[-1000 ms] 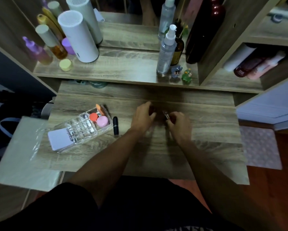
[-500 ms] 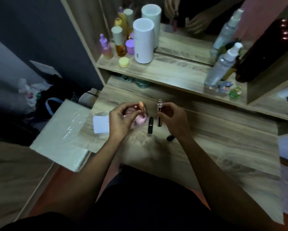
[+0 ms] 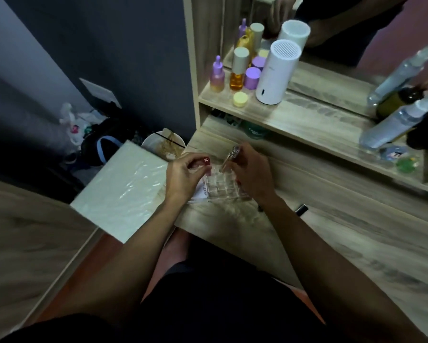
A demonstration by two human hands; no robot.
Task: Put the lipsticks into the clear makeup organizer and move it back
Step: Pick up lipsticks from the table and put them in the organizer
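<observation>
The clear makeup organizer (image 3: 221,188) lies on the wooden desk (image 3: 344,233) between my two hands. My left hand (image 3: 183,179) pinches a lipstick with a red end label (image 3: 206,160) above the organizer's left side. My right hand (image 3: 251,174) holds a slim clear-capped lipstick (image 3: 230,156), tilted, its lower tip over the grid of compartments. A black lipstick (image 3: 301,209) lies on the desk to the right of my right forearm. The organizer's far end is hidden by my fingers.
A shelf (image 3: 307,120) above the desk carries a white cylinder (image 3: 277,73), purple and amber bottles (image 3: 237,70), a yellow jar (image 3: 240,99) and spray bottles (image 3: 393,125). A white box (image 3: 124,189) sits left of the desk, with a bowl (image 3: 163,144) behind it.
Both hands have moved left with their lipsticks and now hover over the organizer. The view has swung left. One second ago the hands were picking items up at the desk's middle.
</observation>
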